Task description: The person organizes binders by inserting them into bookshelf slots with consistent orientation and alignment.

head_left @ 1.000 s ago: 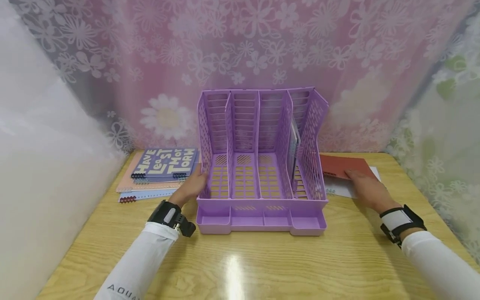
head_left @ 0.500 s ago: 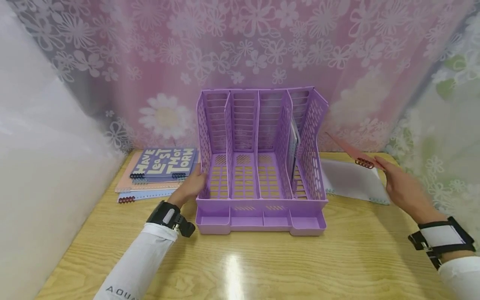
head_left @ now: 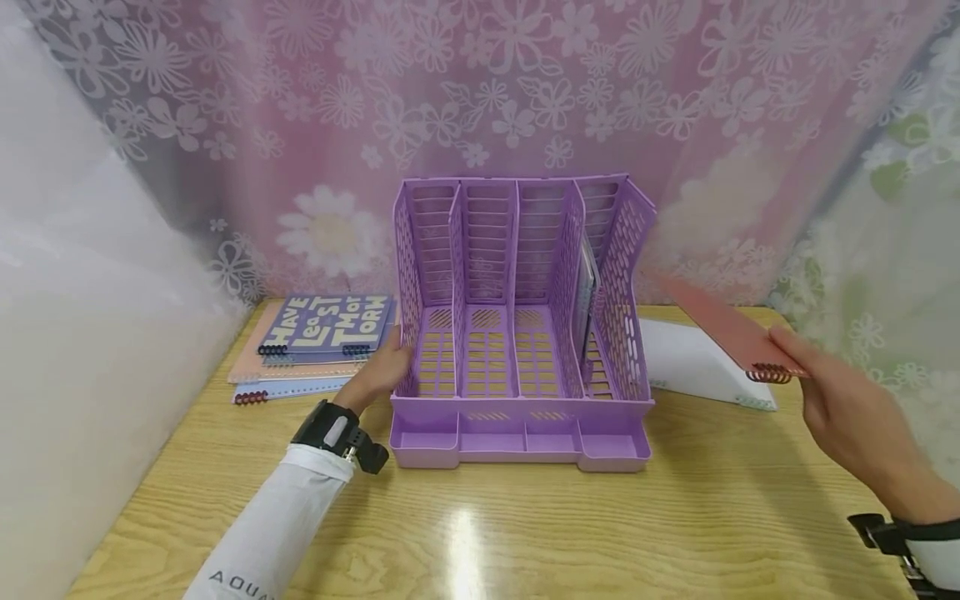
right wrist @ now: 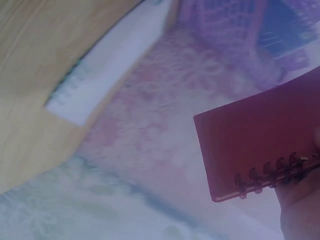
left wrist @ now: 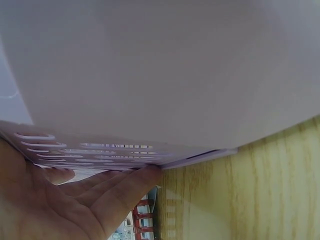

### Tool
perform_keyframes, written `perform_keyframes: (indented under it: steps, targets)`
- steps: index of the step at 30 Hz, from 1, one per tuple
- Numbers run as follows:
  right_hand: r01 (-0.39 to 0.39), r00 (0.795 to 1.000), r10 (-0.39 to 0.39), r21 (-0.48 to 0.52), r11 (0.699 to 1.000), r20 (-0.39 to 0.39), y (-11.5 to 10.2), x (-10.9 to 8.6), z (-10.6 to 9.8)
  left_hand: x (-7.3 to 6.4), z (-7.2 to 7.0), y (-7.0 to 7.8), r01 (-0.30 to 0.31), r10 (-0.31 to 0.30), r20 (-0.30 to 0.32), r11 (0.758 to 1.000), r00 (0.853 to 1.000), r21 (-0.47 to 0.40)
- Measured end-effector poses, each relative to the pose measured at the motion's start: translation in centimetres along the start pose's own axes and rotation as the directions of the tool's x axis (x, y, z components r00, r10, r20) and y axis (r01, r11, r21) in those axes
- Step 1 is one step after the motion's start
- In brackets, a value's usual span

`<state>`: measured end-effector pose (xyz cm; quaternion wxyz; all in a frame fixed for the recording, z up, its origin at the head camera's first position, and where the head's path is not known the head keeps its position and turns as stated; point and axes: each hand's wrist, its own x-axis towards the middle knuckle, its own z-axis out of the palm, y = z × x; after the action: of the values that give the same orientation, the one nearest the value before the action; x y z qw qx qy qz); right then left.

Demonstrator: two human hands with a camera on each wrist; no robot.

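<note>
My right hand [head_left: 862, 417] pinches a red spiral notebook [head_left: 731, 329] by its near right corner, holding it tilted above the table. In the right wrist view the red notebook [right wrist: 260, 135] shows its dark ring binding, with part of the hand [right wrist: 302, 207] at the lower right. A purple desk file organizer [head_left: 517, 429] stands in the middle, with thin notebooks [head_left: 585, 292] upright in its rightmost slot. My left hand [head_left: 381, 367] rests against the organizer's left side. Up close, the left hand [left wrist: 95, 205] has its fingers extended along the slotted wall [left wrist: 100, 152].
A pile of notebooks lies left of the organizer, a blue lettered notebook [head_left: 326, 325] on top. Right of the organizer a white spiral notebook [head_left: 697, 362] lies on the wooden table [head_left: 450, 533]. A floral curtain [head_left: 487, 100] hangs close behind.
My right hand has lifted the red notebook off the white one and moved it right and toward me, tilting it. The left hand has stayed at the organizer.
</note>
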<state>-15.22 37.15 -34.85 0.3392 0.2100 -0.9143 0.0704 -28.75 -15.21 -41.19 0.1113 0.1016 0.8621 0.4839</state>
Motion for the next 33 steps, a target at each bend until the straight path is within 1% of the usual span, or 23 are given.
perform_keyframes:
  steps: [2, 5, 7, 12, 19, 22, 23, 26, 28, 31, 33]
  targets:
    - [0.028, 0.999, -0.028, 0.004, 1.000, -0.036, -1.0, 0.2, -0.5, 0.1, 0.0, -0.1, -0.005, 0.005, 0.005, 1.000, 1.000, -0.005]
    - [0.095, 0.992, -0.094, 0.013, 0.995, -0.080, -2.4, 0.5, -1.1, 0.1, -0.1, -0.1, -0.005, 0.005, 0.004, 1.000, 1.000, -0.019]
    - [0.135, 0.987, -0.134, 0.015, 0.991, -0.088, -3.3, 0.7, -1.5, 0.0, 0.0, 0.0, -0.003, 0.003, 0.004, 1.000, 1.000, -0.019]
    - [0.185, 0.982, -0.183, 0.057, 0.981, -0.045, -5.7, 1.0, -2.6, 0.1, 0.0, 0.0, -0.008, 0.008, 0.002, 1.000, 1.000, -0.011]
    - [0.189, 0.982, -0.186, 0.141, 0.972, -0.039, -8.2, 1.9, -3.1, 0.2, -0.1, 0.1, -0.034, 0.034, 0.000, 0.999, 0.999, -0.010]
    - [0.170, 0.985, -0.166, 0.189, 0.967, -0.039, -9.0, 2.3, -3.0, 0.3, 0.0, 0.0, -0.030, 0.030, 0.000, 0.999, 1.000, -0.015]
    - [0.155, 0.988, -0.153, 0.235, 0.960, -0.025, -9.2, 2.4, -2.9, 0.3, 0.0, 0.0, -0.031, 0.031, 0.001, 0.999, 1.000, -0.025]
    - [0.129, 0.991, -0.131, 0.299, 0.946, -0.012, -9.9, 2.8, -2.4, 0.2, 0.0, -0.1, -0.027, 0.026, -0.007, 0.998, 1.000, -0.049]
    - [0.114, 0.993, -0.120, 0.348, 0.930, -0.006, -10.3, 3.0, -2.0, 0.1, 0.1, -0.1, -0.024, 0.024, -0.007, 0.997, 1.000, -0.068]
    - [0.121, 0.993, -0.118, 0.378, 0.918, -0.031, -10.8, 3.4, -1.4, 0.0, 0.0, 0.1, -0.024, 0.025, 0.007, 0.996, 1.000, -0.089]
    - [0.102, 0.995, -0.098, 0.395, 0.913, -0.030, -11.2, 3.8, -1.1, -0.5, -0.1, 0.8, -0.019, 0.021, 0.019, 0.995, 1.000, -0.095]
